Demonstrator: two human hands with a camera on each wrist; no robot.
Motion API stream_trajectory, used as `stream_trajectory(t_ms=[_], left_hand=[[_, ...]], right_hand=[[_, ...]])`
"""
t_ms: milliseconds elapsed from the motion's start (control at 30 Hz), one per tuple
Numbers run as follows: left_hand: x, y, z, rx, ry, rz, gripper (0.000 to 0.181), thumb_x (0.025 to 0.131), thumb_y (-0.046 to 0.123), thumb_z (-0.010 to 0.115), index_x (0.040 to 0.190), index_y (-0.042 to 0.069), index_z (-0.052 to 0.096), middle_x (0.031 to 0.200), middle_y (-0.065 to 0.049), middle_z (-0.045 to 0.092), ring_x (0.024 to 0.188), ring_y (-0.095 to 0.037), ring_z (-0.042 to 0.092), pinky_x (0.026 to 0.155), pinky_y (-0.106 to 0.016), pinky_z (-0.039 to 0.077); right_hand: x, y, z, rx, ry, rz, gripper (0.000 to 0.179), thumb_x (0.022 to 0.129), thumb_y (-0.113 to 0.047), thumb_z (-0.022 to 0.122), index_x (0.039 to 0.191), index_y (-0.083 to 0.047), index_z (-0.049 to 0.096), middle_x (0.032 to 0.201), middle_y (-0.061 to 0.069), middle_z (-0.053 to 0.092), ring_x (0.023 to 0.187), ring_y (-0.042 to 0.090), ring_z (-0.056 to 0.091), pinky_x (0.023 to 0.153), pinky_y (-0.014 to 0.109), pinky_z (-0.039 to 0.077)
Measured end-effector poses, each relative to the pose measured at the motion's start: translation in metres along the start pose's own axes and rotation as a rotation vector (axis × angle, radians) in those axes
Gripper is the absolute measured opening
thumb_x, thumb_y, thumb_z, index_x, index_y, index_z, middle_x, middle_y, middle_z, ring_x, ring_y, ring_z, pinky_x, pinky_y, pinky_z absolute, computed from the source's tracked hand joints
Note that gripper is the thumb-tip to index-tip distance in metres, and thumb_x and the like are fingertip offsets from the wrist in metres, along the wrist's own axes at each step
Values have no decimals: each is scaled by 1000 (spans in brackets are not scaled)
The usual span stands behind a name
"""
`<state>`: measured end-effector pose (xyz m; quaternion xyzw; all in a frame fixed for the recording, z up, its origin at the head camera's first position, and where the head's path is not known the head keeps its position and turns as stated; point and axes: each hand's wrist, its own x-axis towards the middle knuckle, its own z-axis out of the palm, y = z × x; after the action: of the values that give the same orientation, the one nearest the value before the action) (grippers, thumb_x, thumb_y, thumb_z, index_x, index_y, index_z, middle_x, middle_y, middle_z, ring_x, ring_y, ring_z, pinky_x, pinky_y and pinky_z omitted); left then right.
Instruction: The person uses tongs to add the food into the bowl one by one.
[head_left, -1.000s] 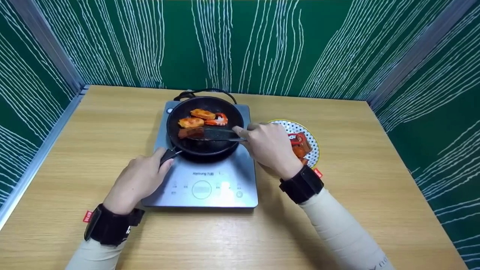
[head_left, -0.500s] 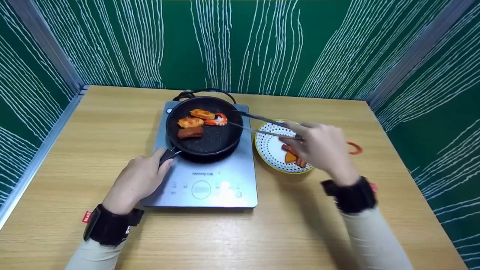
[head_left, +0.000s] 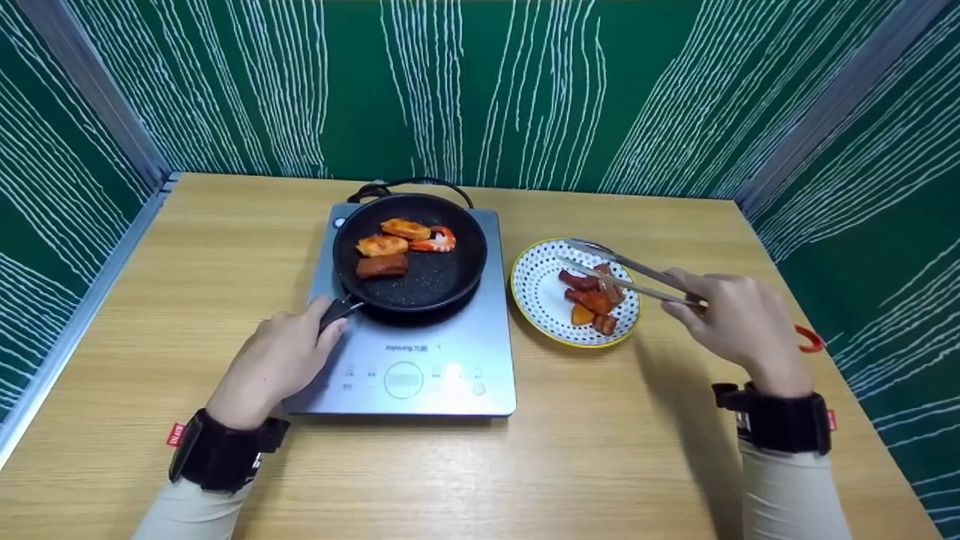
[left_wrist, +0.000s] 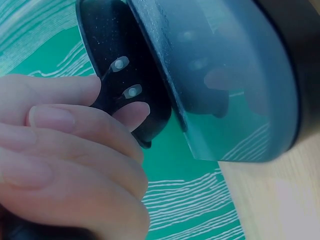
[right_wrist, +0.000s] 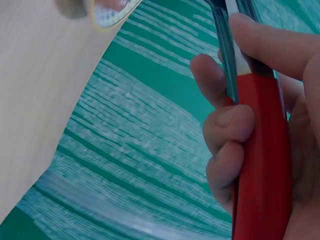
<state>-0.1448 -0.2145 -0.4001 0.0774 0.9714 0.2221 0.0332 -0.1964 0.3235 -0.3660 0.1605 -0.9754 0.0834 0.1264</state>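
Note:
My left hand [head_left: 281,356] grips the black handle [head_left: 339,313] of a frying pan [head_left: 442,289], which sits on a silver induction cooker [head_left: 450,341]. In the pan lie two orange-brown chicken wings [head_left: 382,246], a shrimp [head_left: 442,240] and a dark brown meat piece [head_left: 381,266]. My right hand [head_left: 739,322] holds metal tongs [head_left: 645,274] with a red handle [right_wrist: 262,155], its fingers curled round it in the right wrist view. The parted tong tips hover over a dotted plate [head_left: 536,307], above several pieces of brown and orange food [head_left: 589,301]; nothing shows between them.
The plate stands on the wooden table [head_left: 600,427], right of the cooker. A black cord [head_left: 427,180] runs behind the pan. Green walls [head_left: 517,90] with white lines border the table at the back and sides.
My right hand has drawn the tongs out of the pan and rightward to above the plate. The brown meat piece stays in the pan, apart from the tongs. My left hand keeps its hold.

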Motion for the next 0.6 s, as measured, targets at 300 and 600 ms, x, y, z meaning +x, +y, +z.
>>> stream_trajectory(t_ms=[300, 600], left_hand=[[-1, 0, 0, -8, -6, -8, 27, 114, 33, 52, 119, 6, 56, 77, -11, 52, 67, -27, 54, 58, -38, 38], [0, 0, 1, 5, 7, -12, 26, 113, 32, 53, 116, 7, 56, 77, -10, 51, 69, -28, 54, 59, -38, 38]], right_hand=[[-14, 24, -1, 46, -98, 56, 40, 96, -29, 82, 132, -14, 76, 77, 2, 70, 64, 19, 53, 50, 31, 37], [-21, 36, -8, 84, -263, 122, 43, 97, -35, 81, 135, -17, 74, 79, 0, 69, 67, 20, 52, 52, 33, 35]])
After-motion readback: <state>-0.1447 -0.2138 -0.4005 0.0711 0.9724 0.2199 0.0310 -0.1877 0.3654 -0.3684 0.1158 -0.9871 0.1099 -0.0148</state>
